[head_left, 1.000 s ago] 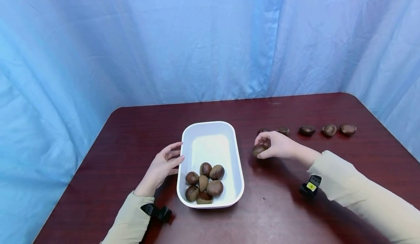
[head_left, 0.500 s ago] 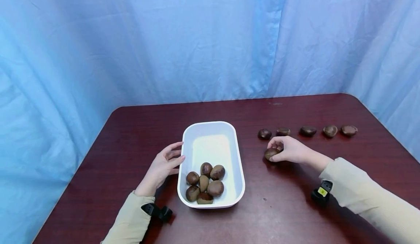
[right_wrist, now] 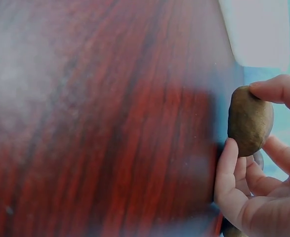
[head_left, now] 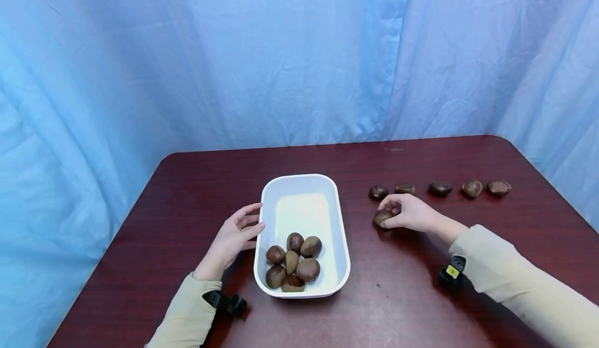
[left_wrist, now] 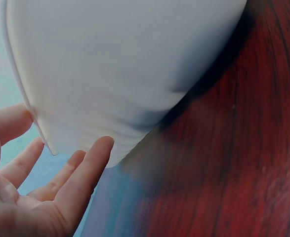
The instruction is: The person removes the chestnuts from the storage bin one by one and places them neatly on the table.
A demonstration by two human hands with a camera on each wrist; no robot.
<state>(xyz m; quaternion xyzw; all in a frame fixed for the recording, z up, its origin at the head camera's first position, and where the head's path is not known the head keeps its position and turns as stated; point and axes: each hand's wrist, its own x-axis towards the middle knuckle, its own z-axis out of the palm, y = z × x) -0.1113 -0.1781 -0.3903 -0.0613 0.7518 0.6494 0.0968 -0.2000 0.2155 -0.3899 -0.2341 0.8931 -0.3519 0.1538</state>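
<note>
My right hand (head_left: 408, 213) pinches a brown chestnut (head_left: 383, 218) between thumb and fingers, low over the table, just in front of a row of chestnuts. The right wrist view shows the held chestnut (right_wrist: 249, 121) with its dull tan side toward the camera. My left hand (head_left: 232, 237) lies along the left side of a white plastic container (head_left: 345, 249), its spread fingers reaching to the rim and outer wall. In the left wrist view, that outer wall (left_wrist: 110, 54) fills the upper part. Several chestnuts (head_left: 308, 269) sit clustered at the container's near end.
Behind the right hand a row of chestnuts runs rightward, from a dark one (head_left: 378, 191) to the last one (head_left: 499, 188). The dark red wooden table (head_left: 206, 181) ends at the back before a blue curtain (head_left: 243, 62).
Still pinching the chestnut, my right hand has shifted rightward from near the container, then slightly back left. The row's leftmost chestnut has come into full view. My left hand stays put.
</note>
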